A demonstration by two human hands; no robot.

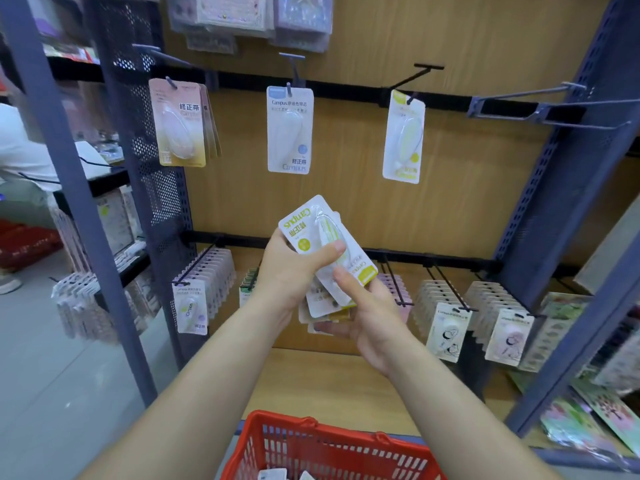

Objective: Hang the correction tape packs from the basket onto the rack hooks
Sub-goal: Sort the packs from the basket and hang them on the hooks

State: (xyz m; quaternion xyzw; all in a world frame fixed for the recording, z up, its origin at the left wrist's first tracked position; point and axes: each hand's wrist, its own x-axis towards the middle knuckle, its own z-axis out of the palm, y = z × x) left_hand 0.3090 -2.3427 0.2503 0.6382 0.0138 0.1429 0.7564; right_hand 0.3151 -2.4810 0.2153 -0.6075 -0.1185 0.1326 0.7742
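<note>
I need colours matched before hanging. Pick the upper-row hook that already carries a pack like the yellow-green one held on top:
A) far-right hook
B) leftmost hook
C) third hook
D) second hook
C: the hanging pack on the third hook is yellow-green, like the held pack that the left hand grips above the stack in the right hand.

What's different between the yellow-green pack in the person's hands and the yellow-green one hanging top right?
The held pack is tilted, print upside down; the hanging pack is upright. The held pack is gripped by the left hand atop a stack in the right hand; the hanging pack dangles alone from a hook. Both show yellow-green on white.
</note>
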